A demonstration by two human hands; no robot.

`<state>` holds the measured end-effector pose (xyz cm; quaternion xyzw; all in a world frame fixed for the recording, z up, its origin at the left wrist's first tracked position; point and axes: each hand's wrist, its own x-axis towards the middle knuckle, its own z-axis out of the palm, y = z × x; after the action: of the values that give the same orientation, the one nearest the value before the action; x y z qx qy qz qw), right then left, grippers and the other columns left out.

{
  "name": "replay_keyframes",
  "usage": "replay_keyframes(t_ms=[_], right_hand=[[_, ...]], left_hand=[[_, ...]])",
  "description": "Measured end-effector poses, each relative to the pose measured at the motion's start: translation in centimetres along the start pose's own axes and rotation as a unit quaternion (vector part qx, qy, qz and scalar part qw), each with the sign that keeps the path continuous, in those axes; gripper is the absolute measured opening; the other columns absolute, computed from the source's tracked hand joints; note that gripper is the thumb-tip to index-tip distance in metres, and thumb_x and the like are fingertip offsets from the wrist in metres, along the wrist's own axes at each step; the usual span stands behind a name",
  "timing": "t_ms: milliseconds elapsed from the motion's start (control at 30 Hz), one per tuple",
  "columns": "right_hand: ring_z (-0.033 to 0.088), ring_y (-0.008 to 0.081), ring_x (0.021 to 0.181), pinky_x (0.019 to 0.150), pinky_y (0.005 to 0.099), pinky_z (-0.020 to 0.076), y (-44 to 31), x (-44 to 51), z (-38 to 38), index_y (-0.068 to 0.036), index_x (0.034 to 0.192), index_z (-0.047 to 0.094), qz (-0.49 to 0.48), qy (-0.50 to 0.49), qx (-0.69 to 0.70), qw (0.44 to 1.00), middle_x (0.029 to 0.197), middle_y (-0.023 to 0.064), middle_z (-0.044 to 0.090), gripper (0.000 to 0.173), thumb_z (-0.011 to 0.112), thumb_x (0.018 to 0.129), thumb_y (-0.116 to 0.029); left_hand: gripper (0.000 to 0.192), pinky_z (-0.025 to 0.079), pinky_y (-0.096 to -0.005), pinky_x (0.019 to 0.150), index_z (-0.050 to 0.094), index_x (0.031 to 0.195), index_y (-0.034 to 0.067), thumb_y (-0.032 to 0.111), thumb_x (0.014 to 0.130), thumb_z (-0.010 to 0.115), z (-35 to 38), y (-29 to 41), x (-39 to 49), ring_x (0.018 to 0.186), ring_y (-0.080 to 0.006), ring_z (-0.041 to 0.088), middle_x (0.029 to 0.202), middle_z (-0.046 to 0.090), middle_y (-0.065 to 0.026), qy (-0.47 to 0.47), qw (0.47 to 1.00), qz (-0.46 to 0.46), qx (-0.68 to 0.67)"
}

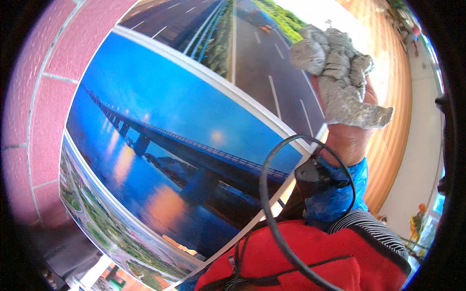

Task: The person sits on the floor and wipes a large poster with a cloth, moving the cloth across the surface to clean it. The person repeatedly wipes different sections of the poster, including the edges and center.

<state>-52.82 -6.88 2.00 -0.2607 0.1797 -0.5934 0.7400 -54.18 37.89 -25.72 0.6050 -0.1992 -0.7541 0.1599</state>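
My right hand (338, 80) rises from a blue sleeve (336, 192) at the right. A lumpy grey covering, perhaps a dirty glove or cloth, hides most of its fingers; skin shows at the wrist and along the edges. It is over the right edge of a large printed panel (196, 123), but I cannot tell if they touch. The panel bears a highway picture at the top, a bridge over blue water in the middle and an aerial landscape below. My left hand is out of view. A red garment (305, 251) fills the bottom right.
A black cable (267, 196) loops across the panel's right edge by a dark object (307, 171). Pink tiles (54, 105) lie at the left. A curved, striped wood-coloured surface (391, 127) and a pale strip (411, 120) run down the right.
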Motion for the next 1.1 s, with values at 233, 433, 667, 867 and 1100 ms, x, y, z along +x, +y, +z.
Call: replay_keyframes(t_ms=[233,433,667,867,1100], right_hand=[[0.065,0.0312,0.106,0.094,0.0451,0.0533,-0.6,-6.4,-3.0,0.003,0.126,0.056,0.102,-0.054,0.2,0.973,0.119,0.0186,0.065,0.042,0.044,0.104,-0.031],[0.061,0.0379,0.114,0.099,0.0543,0.0507,0.3,-11.6,-0.6,0.002,0.14,0.046,0.22,-0.094,0.149,0.959,0.132,0.0222,0.058,0.048,0.043,0.104,-0.03],[0.057,0.0356,0.123,0.102,0.0493,0.0491,0.7,-20.2,1.2,0.0,0.142,0.045,0.456,-0.355,0.227,0.784,0.137,0.0204,0.055,0.055,0.052,0.101,-0.036],[0.057,0.0209,0.119,0.102,0.0381,0.047,1.3,-27.9,1.1,-0.009,0.141,0.046,0.433,-0.386,0.066,0.812,0.132,0.0074,0.058,0.047,0.051,0.102,-0.034],[0.064,0.0148,0.092,0.083,0.0284,0.0536,1.2,-24.5,1.0,-0.008,0.135,0.053,0.428,-0.179,0.027,0.885,0.112,0.0063,0.066,0.037,0.039,0.106,-0.025]], left_hand=[[0.042,0.047,-0.0316,0.084,0.061,0.118,0.004,0.041,0.098,0.06,0.3,-1.0,-2.7,0.095,-0.0159,0.058,0.102,0.063,-0.005,0.023,0.997,0.06,0.046],[0.045,0.046,-0.0308,0.087,0.06,0.123,0.004,0.041,0.098,0.06,-2.0,1.9,-10.1,0.099,-0.016,0.057,0.108,0.064,-0.0055,0.005,0.967,0.235,0.097],[0.05,0.033,-0.0361,0.113,0.048,0.142,-0.002,0.029,0.104,0.051,-0.3,7.7,-22.3,0.132,-0.021,0.048,0.136,0.056,-0.0127,0.053,0.937,0.325,-0.117],[0.044,0.049,-0.0376,0.097,0.058,0.128,-0.001,0.034,0.103,0.051,3.0,14.8,-24.9,0.111,-0.0221,0.06,0.123,0.063,-0.0121,0.275,0.753,0.48,-0.356],[0.048,0.042,-0.041,0.105,0.047,0.139,-0.005,0.019,0.099,0.059,6.7,21.8,-22.9,0.125,-0.0319,0.052,0.137,0.052,-0.0192,0.528,0.695,0.479,0.089]])
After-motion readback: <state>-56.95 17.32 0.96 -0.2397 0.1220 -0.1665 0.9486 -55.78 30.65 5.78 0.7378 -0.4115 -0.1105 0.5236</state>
